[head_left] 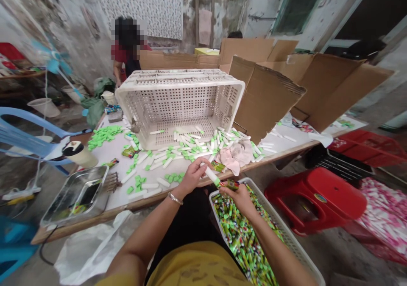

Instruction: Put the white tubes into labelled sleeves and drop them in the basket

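Observation:
My left hand [193, 176] is closed round the back end of a white tube with a green cap [211, 175]. The tube points down to the right, its capped end meeting my right hand [239, 197]. Pinched in my right fingers is a small printed wrapper [230, 185], at the green end of the tube; whether the tube sits inside it I cannot tell. Below that hand stands a white crate [299, 256] full of green printed tubes [244, 239]. White tubes and green caps [171, 178] lie scattered on the table just beyond my hands, beside a pink cloth [235, 155].
A white plastic basket [181, 79] lies on its side on the table [127, 201]. At left are a metal tray [95, 201], a heap of green caps [103, 137] and a blue chair [41, 124]. Cardboard [263, 99] and a red stool [330, 192] stand right. A person [127, 44] is behind.

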Available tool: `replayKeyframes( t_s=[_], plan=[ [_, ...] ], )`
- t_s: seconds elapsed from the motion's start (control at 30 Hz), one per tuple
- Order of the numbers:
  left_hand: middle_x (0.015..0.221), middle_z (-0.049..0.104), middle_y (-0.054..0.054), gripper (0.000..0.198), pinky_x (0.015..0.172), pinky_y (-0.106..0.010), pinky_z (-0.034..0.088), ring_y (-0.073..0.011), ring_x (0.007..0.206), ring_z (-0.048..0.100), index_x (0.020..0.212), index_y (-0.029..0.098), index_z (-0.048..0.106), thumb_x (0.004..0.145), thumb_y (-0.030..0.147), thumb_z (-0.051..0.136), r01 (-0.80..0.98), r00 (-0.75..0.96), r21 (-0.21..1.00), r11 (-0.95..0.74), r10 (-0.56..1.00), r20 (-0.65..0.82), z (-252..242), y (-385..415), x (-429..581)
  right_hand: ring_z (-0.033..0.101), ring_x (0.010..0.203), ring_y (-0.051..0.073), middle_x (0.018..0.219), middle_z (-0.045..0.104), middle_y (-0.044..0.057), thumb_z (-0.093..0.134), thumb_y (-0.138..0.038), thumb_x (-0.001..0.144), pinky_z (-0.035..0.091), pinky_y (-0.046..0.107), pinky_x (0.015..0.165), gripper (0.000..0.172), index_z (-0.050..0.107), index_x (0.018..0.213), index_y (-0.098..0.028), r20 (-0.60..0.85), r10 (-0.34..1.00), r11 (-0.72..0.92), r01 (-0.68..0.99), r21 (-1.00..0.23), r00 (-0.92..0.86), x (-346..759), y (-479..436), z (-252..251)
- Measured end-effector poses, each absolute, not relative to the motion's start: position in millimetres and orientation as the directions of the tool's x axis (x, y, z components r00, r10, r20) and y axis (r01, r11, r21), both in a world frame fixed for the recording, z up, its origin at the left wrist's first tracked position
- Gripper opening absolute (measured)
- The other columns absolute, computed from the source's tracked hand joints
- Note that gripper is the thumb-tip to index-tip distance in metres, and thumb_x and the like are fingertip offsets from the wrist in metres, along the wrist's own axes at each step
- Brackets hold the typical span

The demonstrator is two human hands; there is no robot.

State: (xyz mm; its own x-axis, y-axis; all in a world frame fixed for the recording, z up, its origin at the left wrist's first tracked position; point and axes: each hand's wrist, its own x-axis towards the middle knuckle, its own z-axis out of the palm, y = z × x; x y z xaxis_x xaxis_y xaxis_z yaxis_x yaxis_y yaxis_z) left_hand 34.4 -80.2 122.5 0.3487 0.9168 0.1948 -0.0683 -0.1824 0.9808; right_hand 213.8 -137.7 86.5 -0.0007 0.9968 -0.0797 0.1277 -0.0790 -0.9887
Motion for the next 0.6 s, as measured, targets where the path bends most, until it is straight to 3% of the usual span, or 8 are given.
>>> replayKeyframes(
  t_s=[0.2,0.4,0.6],
  plan=[
    [0.085,0.056,-0.002,0.021,0.059,-0.021,0.039,-0.0088,0.063,0.044,0.090,0.016,0.053,0.084,0.032,0.043,-0.016,0.374,0.983,-0.181,0.911,0.174,119,-78,33,0.061,0.067,0.019,0.073,0.069,0.005,0.073,-0.039,0.057,0.046,0.032,0.069,0.032,0.070,0.077,-0.015,-0.201,0.974,-0.209,-0.076,-0.975,-0.106,210,-133,88],
    [0.072,0.050,0.002,0.025,0.057,-0.021,0.036,-0.0087,0.059,0.041,0.095,0.017,0.050,0.086,0.037,0.037,0.115,0.465,0.981,-0.156,0.881,0.086,110,-79,33,0.060,0.059,0.016,0.065,0.068,0.004,0.077,-0.037,0.052,0.045,0.028,0.061,0.031,0.069,0.072,-0.014,-0.288,0.949,-0.305,-0.132,-0.943,-0.130,211,-133,89],
    [0.065,0.042,0.005,0.025,0.062,-0.022,0.033,-0.0100,0.062,0.040,0.092,0.018,0.050,0.087,0.037,0.034,0.312,0.408,0.915,-0.255,0.906,0.113,102,-85,37,0.058,0.056,0.015,0.058,0.065,0.002,0.077,-0.038,0.051,0.043,0.028,0.059,0.029,0.068,0.065,-0.015,-0.362,0.915,-0.388,-0.148,-0.910,-0.176,212,-136,92]
  ],
)
